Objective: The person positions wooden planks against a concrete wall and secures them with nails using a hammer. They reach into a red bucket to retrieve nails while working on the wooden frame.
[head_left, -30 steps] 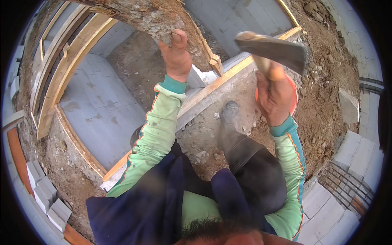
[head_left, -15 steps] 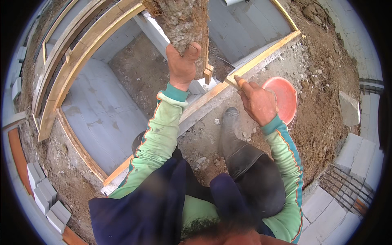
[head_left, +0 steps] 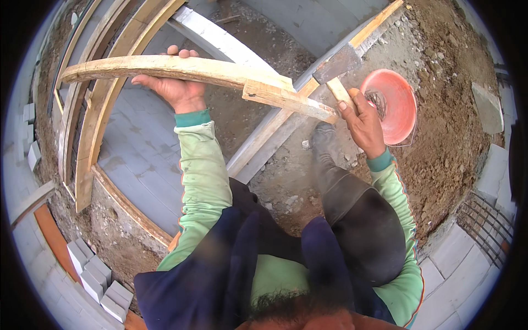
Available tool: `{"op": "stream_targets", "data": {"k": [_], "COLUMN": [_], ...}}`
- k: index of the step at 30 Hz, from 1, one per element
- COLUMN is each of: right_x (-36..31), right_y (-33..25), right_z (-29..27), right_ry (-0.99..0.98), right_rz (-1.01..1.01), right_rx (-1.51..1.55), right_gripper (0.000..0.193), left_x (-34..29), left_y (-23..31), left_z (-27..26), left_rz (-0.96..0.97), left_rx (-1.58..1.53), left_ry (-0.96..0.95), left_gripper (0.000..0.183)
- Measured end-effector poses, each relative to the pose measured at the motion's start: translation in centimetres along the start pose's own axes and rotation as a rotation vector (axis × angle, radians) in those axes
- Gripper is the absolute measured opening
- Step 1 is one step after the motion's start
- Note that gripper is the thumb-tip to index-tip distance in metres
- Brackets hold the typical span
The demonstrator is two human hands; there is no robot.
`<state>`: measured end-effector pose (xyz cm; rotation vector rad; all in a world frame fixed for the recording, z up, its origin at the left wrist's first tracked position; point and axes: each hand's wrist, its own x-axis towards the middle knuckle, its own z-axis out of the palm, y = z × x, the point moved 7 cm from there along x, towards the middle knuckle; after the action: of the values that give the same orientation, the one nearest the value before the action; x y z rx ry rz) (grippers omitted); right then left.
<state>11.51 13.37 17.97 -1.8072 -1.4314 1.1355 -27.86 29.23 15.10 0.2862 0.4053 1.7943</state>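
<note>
My left hand (head_left: pixel 181 91) is closed around a long, slightly curved wooden board (head_left: pixel 231 71), its thumb on the near side and fingertips over the far side. A shorter wooden strip (head_left: pixel 286 100) is joined to the board's right end and reaches toward my right hand (head_left: pixel 364 124). That hand is closed on the pale wooden handle of what looks like a hatchet (head_left: pixel 336 65), whose broad dark grey head lies over the timber-edged wall top (head_left: pixel 269 135). Whether the strip's end touches my right fingers, I cannot tell.
A red bucket (head_left: pixel 406 115) with thin pieces inside stands just right of my right hand. Curved timber formwork (head_left: pixel 104 110) rises at the left. Below it are grey block walls (head_left: pixel 140 159). Loose soil (head_left: pixel 440 165), grey blocks (head_left: pixel 93 275) and a rebar grid (head_left: pixel 484 225) lie around.
The board, steeply upright near the top before, now lies crosswise, and my left hand has moved left with it. The hatchet head has come into sight by my right hand, which has shifted slightly right.
</note>
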Motion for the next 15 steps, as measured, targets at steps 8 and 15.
{"op": "stream_targets", "data": {"k": [8,15], "right_x": [-0.9,-3.0], "right_y": [0.3,2.7], "right_z": [-1.6,2.3], "right_ry": [0.05,-0.3], "right_rz": [-0.043,0.064], "right_rx": [0.15,0.619], "right_gripper": [0.037,0.051], "left_x": [0.1,-0.2], "left_y": [-3.3,-4.5], "left_z": [-1.1,-6.8], "left_rz": [-0.129,-0.002], "left_rx": [-0.16,0.185], "left_ry": [-0.216,0.267], "left_gripper": [0.085,0.093]}}
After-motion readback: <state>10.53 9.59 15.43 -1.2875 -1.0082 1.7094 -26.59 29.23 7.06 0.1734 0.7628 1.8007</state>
